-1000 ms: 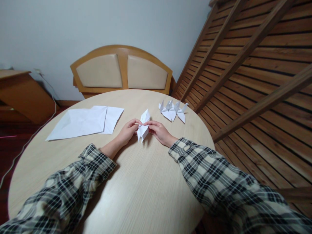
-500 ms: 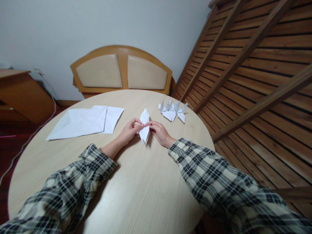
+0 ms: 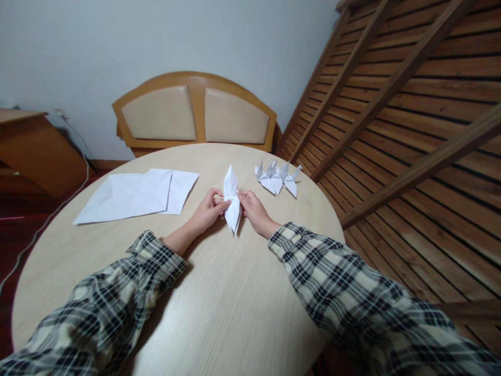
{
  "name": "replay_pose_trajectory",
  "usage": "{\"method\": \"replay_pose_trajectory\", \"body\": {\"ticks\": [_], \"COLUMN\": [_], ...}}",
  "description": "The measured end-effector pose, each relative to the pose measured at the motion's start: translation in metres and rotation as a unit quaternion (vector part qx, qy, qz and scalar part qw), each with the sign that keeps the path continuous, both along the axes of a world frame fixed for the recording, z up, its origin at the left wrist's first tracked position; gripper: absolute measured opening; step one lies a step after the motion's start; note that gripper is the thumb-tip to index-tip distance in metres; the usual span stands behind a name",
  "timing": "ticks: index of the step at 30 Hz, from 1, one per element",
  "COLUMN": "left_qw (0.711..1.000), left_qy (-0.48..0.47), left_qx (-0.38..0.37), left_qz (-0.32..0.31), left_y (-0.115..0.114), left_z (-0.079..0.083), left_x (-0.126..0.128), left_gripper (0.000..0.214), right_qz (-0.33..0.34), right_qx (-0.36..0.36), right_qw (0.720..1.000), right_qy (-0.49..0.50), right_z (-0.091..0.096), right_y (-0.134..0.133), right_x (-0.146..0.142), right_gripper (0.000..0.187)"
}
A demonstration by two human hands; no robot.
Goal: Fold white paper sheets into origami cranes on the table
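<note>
One folded paper is the thing being worked on rn, long and pointy, near the middle of the round table, one tip aimed at the headboard and the other back at the person. Left hand has thumb and fingers clamped on its left edge at the waist, right hand pinches the opposite edge, so both grips are on that paper, nothing else. IMO this is a mid-fold step, squaring up or pressing the waist; next move prob calls for even pressure from both thumbs, w/ the layers kept lined up so nothing tears or skews. Can't tell if its underside touches the table tho, fingers hide that bit. FYI the surface is pale wood grain w/ a soft glare up front. Off to the left, two loose sheets overlap, creased and flat; far right there's a tight row of folded birds, beyond the right hand. Rest of the room: headboard w/ two cream panels behind the table, pale wall, wooden slats down the right side, plus a cabinet and a white cable on the left.
</note>
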State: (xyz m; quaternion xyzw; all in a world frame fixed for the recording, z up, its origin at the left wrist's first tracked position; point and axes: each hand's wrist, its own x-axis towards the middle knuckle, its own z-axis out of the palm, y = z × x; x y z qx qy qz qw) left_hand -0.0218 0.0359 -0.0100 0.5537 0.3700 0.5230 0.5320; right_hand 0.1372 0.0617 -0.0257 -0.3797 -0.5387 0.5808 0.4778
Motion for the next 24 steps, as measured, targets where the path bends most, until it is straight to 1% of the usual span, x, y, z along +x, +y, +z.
{"method": "replay_pose_trajectory", "body": {"ticks": [2,4,8,11,15,18,24], "left_qw": [1.0,1.0,1.0,0.999,0.997,0.997,0.998], "left_qy": [0.0,0.002,0.011,0.032,0.069,0.078,0.058], "left_qx": [-0.005,-0.008,-0.004,-0.007,0.001,0.007,-0.014], "left_qz": [0.003,0.003,0.002,0.017,0.025,0.012,-0.009], "left_y": [-0.001,-0.001,0.001,0.004,0.006,0.006,0.005], "left_z": [0.001,0.002,0.0,-0.002,-0.001,0.0,0.001], "left_x": [0.0,0.0,-0.001,-0.002,-0.002,-0.002,-0.002], "left_gripper": [0.032,0.032,0.036,0.037,0.025,0.024,0.021], "right_qz": [0.017,0.019,-0.019,-0.039,-0.056,-0.055,-0.049], "right_qx": [0.014,0.031,0.066,0.096,0.135,0.141,0.136], "right_qw": [0.999,0.998,0.994,0.989,0.98,0.976,0.974], "right_qy": [-0.028,-0.05,-0.08,-0.105,-0.138,-0.156,-0.173], "right_z": [-0.001,-0.003,-0.005,-0.003,0.001,0.003,0.003], "right_y": [0.001,0.001,0.0,-0.003,-0.009,-0.012,-0.014], "right_x": [-0.001,-0.001,-0.002,-0.003,-0.003,-0.003,-0.002], "right_gripper": [0.047,0.048,0.044,0.038,0.033,0.03,0.03]}}
